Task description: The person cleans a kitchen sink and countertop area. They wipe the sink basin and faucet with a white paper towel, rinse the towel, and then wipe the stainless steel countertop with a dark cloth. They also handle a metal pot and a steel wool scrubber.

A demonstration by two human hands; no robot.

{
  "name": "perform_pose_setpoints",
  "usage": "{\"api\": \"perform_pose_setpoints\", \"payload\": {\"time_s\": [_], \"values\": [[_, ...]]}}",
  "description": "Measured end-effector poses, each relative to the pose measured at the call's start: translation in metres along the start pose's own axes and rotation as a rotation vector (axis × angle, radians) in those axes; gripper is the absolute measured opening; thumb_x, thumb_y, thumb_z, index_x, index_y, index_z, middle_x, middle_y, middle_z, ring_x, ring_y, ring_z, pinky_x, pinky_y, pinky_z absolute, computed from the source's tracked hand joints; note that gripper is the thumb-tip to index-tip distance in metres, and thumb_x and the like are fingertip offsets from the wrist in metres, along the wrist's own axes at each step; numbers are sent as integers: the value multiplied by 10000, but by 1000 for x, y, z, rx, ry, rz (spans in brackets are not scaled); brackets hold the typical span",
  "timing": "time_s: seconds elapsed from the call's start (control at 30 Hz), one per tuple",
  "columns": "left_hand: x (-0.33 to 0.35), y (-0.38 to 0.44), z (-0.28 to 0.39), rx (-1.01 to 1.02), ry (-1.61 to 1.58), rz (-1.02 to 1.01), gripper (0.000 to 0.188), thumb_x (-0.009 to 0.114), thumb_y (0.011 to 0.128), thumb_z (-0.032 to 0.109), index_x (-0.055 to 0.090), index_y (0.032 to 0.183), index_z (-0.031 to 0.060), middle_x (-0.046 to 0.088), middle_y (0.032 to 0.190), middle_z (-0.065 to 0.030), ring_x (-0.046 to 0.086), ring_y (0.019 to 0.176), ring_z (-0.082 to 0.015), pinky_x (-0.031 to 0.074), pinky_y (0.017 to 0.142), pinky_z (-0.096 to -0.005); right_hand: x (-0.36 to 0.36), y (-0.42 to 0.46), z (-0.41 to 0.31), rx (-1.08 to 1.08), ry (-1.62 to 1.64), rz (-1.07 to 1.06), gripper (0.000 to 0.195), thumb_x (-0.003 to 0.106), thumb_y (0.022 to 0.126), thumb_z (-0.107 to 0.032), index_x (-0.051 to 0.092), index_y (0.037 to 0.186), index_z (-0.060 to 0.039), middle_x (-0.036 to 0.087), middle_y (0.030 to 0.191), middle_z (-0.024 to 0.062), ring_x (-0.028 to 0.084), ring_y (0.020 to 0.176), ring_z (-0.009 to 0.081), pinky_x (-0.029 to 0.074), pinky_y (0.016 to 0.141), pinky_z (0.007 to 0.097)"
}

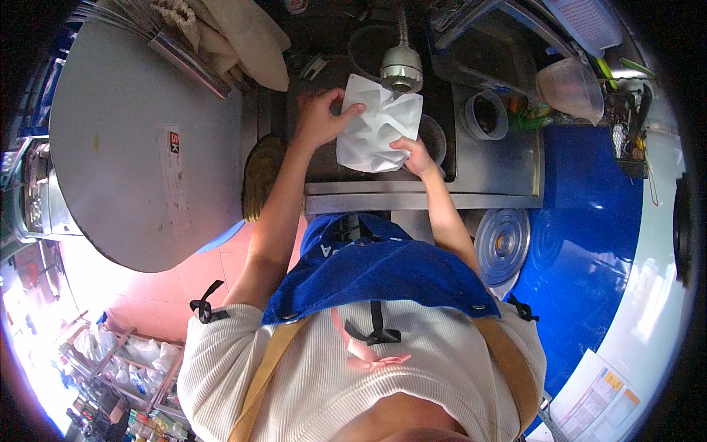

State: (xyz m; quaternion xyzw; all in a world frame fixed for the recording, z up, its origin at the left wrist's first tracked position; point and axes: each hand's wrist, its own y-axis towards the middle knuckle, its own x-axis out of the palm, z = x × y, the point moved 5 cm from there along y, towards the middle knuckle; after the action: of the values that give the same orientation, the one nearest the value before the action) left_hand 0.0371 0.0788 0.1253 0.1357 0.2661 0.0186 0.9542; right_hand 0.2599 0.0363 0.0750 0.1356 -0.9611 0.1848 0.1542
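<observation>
A white flexible mould with several moulded cavities is spread between my two hands over the dark sink basin. My left hand pinches its left edge, the thumb lying on the upper face. At the lower right corner, my right hand grips it with the thumb on top. The metal faucet head hangs directly above the mould's upper edge. Something clear shows at the faucet's outlet, probably water. Partly hidden behind the mould and my right hand is a round translucent bowl.
A large grey panel stands at the left, with a wire whisk and beige cloth above it. On the steel counter sits a clear plastic tub. A round metal lid is below the counter's front edge.
</observation>
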Motion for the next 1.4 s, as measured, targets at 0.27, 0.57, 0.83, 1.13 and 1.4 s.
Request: {"api": "perform_pose_setpoints", "payload": {"time_s": [0.27,0.57,0.83,1.13,1.4], "values": [[-12,-6,-32,-474,-359,274,524,406,938,460,642,900,-7,650,818,-102,597,797,-189,436,778,-328,54,14,-41,-175,-504,-18,439,699,757,-143,538,1146,-19,620,1062,79,572,973,166,434,871,315],[64,-51,-107,-899,-796,93,523,288,964,414,526,1173,-2,591,1120,-138,567,1021,-246,420,902,-370,75,20,-38,-402,93,165,520,574,844,-179,353,1295,-44,500,1203,83,480,1094,187,352,952,334],[163,-68,-150,-762,-1515,-211,469,312,956,355,441,1286,48,526,1239,-131,546,1091,-277,440,939,-383,92,-1,-30,-368,60,30,639,500,828,64,191,1373,-59,362,1317,96,397,1210,219,304,1029,365],[121,-24,-96,-559,-2011,-85,488,279,929,350,389,1327,89,490,1276,-131,501,1151,-291,428,970,-450,81,47,-55,-359,176,61,507,462,859,-98,295,1338,-87,453,1239,101,433,1171,217,345,1002,382],[106,6,-15,-511,-1780,-251,481,284,935,312,380,1324,47,487,1267,-178,503,1139,-336,420,968,-495,86,-15,-87,-811,291,261,556,467,835,-98,260,1347,-39,366,1337,109,381,1218,242,280,1037,389]]}}
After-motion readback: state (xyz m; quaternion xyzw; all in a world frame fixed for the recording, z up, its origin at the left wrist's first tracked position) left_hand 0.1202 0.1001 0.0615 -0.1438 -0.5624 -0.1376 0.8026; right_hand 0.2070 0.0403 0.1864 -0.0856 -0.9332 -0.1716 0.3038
